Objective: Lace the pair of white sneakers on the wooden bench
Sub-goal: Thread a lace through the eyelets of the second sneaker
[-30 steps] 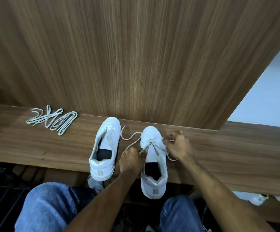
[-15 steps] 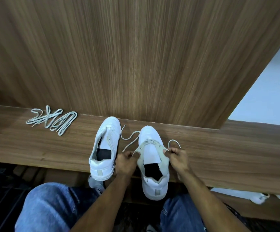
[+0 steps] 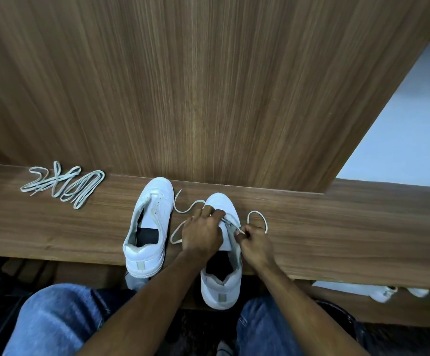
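sneakers sit side by side on the wooden bench [image 3: 337,227], toes to the wall panel [image 3: 208,86]; the right sneaker [image 3: 221,283] hangs its heel over the front edge, the left sneaker [image 3: 152,227] lies unlaced beside it. half a second ago both my hands were drawn back at the collar, pulling the lace [image 3: 257,217] ends outward. now my left hand [image 3: 203,233] has gone forward over the tongue, fingers curled down at the eyelets, and my right hand [image 3: 255,242] pinches the lace close to the right eyelet row. i judge one crossing is snugged and the next threading begins. a spare lace [image 3: 65,185] waits well to the left, so the second shoe is all still to do.
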Available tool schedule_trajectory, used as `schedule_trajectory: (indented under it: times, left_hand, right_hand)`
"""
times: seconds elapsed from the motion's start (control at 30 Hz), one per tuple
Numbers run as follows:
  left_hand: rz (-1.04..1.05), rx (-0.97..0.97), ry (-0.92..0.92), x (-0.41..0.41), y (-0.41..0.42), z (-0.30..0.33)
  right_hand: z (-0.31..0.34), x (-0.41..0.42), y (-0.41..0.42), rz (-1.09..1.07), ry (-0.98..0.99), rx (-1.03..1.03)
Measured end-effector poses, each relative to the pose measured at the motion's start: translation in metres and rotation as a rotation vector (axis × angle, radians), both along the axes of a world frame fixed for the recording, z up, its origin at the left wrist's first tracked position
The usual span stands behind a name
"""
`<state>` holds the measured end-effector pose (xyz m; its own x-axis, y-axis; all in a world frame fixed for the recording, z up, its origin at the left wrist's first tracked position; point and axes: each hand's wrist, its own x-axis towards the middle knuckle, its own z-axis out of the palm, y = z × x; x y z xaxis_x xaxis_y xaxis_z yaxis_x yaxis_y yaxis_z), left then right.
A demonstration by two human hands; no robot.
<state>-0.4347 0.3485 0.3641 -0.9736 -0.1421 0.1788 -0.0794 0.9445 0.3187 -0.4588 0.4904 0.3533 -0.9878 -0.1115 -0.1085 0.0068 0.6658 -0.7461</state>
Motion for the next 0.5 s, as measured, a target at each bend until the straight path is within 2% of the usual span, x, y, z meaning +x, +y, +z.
schedule_trajectory:
  times: [0.1,0.23,0.3,0.43,0.5]
  left_hand:
    - [-0.022,-0.157,-0.036,-0.017,0.002,0.0]
    - [0.005,-0.142,-0.015,-0.025,0.001,0.003]
    - [0.098,0.02,0.025,-0.022,0.003,0.01]
    - [0.607,0.781,0.005,-0.025,-0.016,0.011]
    - [0.604,0.877,-0.004,-0.022,-0.022,0.01]
  right_hand:
    - [0.002,0.001,-0.002,0.001,0.009,0.037]
    - [0.003,0.003,-0.001,-0.006,0.003,0.027]
    - [0.003,0.003,0.0,-0.008,0.0,0.012]
    - [0.004,0.005,0.0,-0.006,0.028,0.028]
    - [0.004,0.006,0.0,-0.004,0.031,0.031]
